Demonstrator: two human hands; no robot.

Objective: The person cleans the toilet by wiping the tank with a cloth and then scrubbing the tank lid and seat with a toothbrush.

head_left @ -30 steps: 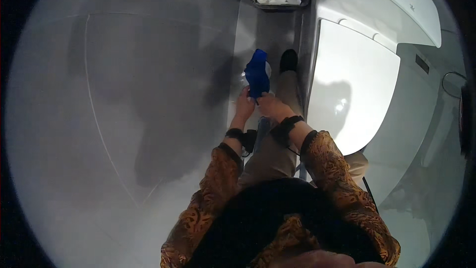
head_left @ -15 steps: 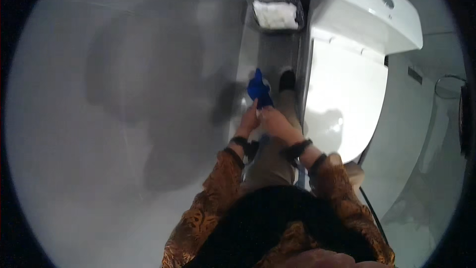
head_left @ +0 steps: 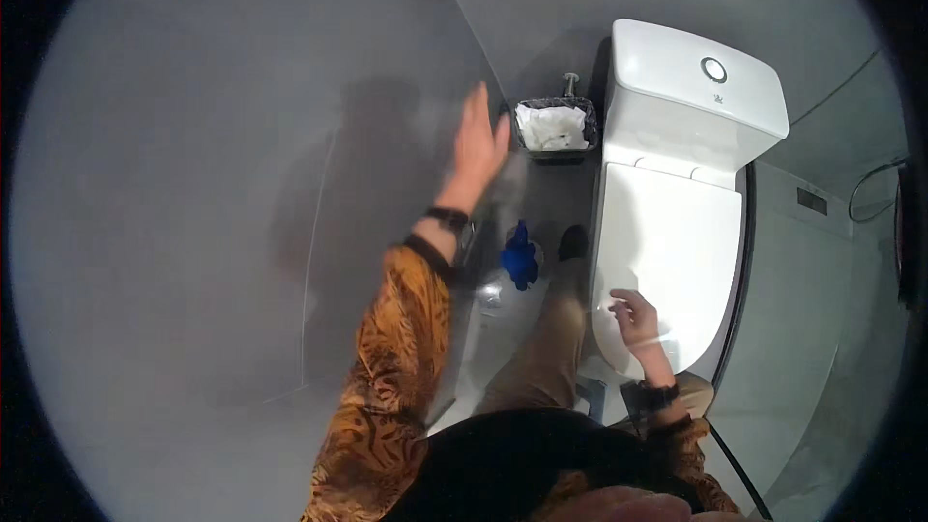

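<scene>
Below you, on the right side, stands the white toilet (head_left: 677, 232) with its lid (head_left: 667, 261) closed, and the white cistern (head_left: 691, 87) with a round button (head_left: 714, 70) is behind it against the grey wall (head_left: 193, 184). That wall fills the whole left side of the view and carries the shadow of your arm. Your right hand (head_left: 636, 317) is over the front part of the lid, fingers slightly curled and holding nothing; I cannot tell whether the fingertips touch the lid or are just above it. Your left hand (head_left: 480, 143) is raised high with the fingers stretched and apart, empty, near the wall and just beside the small dark bin (head_left: 554, 126); it looks a little blurred. Your two hands are well apart from each other. The bin sits on the floor between the wall and the toilet, with white crumpled paper (head_left: 551, 126) inside. Lower, on the floor near your dark shoe (head_left: 572, 242), lies a blue object (head_left: 520, 257), maybe a cloth or a bottle top; I cannot tell which. Neither hand touches it.
</scene>
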